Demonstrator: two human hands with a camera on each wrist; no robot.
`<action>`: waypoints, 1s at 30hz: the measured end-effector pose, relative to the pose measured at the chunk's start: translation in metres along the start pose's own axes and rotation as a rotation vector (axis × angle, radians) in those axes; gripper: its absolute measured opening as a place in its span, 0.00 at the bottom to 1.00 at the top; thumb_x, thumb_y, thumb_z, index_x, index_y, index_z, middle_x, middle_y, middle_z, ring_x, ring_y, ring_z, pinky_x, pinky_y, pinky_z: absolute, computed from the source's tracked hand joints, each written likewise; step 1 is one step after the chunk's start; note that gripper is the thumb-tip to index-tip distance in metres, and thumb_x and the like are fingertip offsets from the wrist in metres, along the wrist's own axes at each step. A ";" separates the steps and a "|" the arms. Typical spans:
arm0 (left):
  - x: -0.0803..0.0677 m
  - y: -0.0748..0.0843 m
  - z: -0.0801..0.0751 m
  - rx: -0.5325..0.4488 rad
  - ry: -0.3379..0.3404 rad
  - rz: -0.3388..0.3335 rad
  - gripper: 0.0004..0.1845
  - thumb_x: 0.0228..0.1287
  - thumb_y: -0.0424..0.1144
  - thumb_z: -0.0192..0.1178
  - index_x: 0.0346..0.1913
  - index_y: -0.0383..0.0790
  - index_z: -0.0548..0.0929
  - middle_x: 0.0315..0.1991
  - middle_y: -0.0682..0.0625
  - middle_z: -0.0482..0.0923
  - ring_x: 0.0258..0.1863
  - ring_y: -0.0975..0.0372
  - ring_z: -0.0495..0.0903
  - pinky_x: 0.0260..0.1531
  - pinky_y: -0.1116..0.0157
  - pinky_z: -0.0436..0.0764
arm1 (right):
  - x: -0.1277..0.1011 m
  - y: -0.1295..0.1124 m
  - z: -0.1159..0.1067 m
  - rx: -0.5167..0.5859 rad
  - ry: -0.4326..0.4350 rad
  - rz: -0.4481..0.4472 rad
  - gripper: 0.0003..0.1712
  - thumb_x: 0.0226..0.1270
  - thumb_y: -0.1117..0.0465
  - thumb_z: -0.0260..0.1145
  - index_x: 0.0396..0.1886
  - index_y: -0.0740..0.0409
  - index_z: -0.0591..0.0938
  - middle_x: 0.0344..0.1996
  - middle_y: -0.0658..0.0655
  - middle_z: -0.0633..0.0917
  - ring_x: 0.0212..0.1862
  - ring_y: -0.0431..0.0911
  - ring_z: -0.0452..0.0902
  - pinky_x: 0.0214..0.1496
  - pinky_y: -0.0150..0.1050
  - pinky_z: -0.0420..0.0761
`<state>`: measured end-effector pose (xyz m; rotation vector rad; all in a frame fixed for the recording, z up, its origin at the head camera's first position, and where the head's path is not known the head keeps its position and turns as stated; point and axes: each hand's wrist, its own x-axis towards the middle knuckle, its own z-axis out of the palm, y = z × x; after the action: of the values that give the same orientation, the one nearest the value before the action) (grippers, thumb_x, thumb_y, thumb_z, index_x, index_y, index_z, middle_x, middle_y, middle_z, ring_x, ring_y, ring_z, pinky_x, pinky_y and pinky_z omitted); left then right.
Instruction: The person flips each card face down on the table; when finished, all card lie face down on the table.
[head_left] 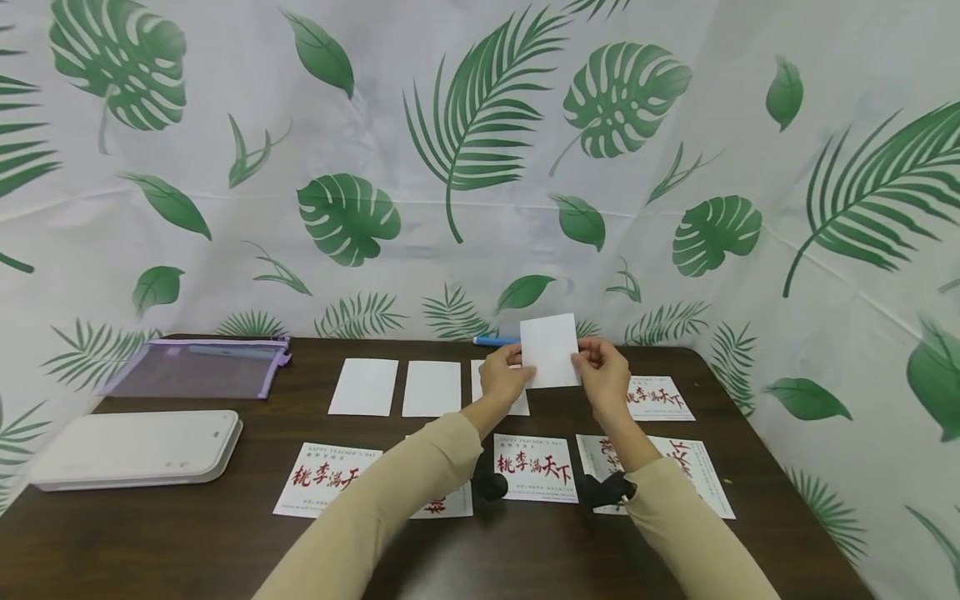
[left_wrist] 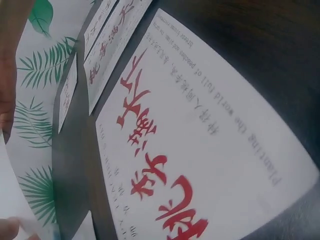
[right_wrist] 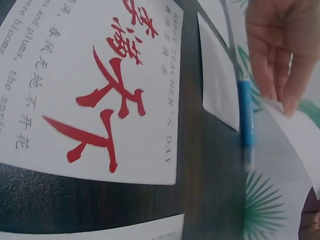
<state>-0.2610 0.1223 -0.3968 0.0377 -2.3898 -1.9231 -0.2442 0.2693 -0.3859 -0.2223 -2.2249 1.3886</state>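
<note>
Both hands hold a blank white card upright above the far middle of the dark table. My left hand pinches its lower left edge, my right hand pinches its right edge. In the right wrist view the fingers of one hand grip the card's edge. Below the hands lie printed cards with red Chinese characters. Blank white cards lie in a row at the left of the hands.
A white flat device sits at the table's left. A purple mesh pouch lies behind it. A blue pen lies at the far edge, near the leaf-print backdrop. More printed cards lie around.
</note>
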 end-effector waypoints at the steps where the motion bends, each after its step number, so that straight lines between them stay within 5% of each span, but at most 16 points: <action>1: -0.001 -0.001 0.000 0.010 0.003 0.003 0.21 0.50 0.30 0.67 0.51 0.36 0.82 0.40 0.45 0.85 0.39 0.57 0.84 0.40 0.64 0.80 | 0.001 0.002 -0.001 0.002 0.000 0.018 0.11 0.58 0.72 0.65 0.42 0.67 0.81 0.30 0.61 0.82 0.29 0.35 0.71 0.29 0.20 0.70; 9: -0.006 -0.009 0.007 0.133 -0.028 -0.002 0.19 0.51 0.34 0.69 0.49 0.39 0.83 0.38 0.48 0.85 0.40 0.59 0.82 0.42 0.64 0.78 | 0.002 0.019 -0.007 -0.097 -0.026 0.130 0.11 0.56 0.70 0.66 0.41 0.66 0.81 0.27 0.57 0.80 0.27 0.39 0.70 0.24 0.26 0.69; 21: -0.009 -0.021 0.022 0.396 -0.047 0.003 0.17 0.49 0.36 0.71 0.45 0.42 0.85 0.35 0.54 0.83 0.35 0.58 0.81 0.33 0.62 0.80 | -0.002 0.039 -0.007 -0.297 -0.145 0.238 0.16 0.55 0.65 0.69 0.42 0.67 0.78 0.30 0.59 0.78 0.34 0.48 0.71 0.30 0.33 0.68; 27: -0.008 -0.022 0.027 0.514 -0.049 -0.007 0.08 0.48 0.38 0.72 0.29 0.44 0.83 0.28 0.54 0.77 0.27 0.59 0.76 0.23 0.63 0.73 | -0.001 0.043 -0.006 -0.351 -0.174 0.237 0.17 0.54 0.65 0.69 0.42 0.68 0.77 0.32 0.61 0.77 0.38 0.53 0.70 0.38 0.42 0.69; 30: -0.007 -0.021 0.027 0.583 -0.060 -0.008 0.12 0.48 0.39 0.71 0.21 0.45 0.76 0.25 0.54 0.73 0.24 0.60 0.72 0.21 0.63 0.68 | -0.002 0.043 -0.005 -0.366 -0.195 0.229 0.18 0.54 0.65 0.69 0.43 0.69 0.77 0.34 0.63 0.78 0.39 0.55 0.71 0.41 0.46 0.70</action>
<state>-0.2567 0.1448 -0.4239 0.0208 -2.8983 -1.1790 -0.2454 0.2928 -0.4221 -0.5010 -2.6791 1.1416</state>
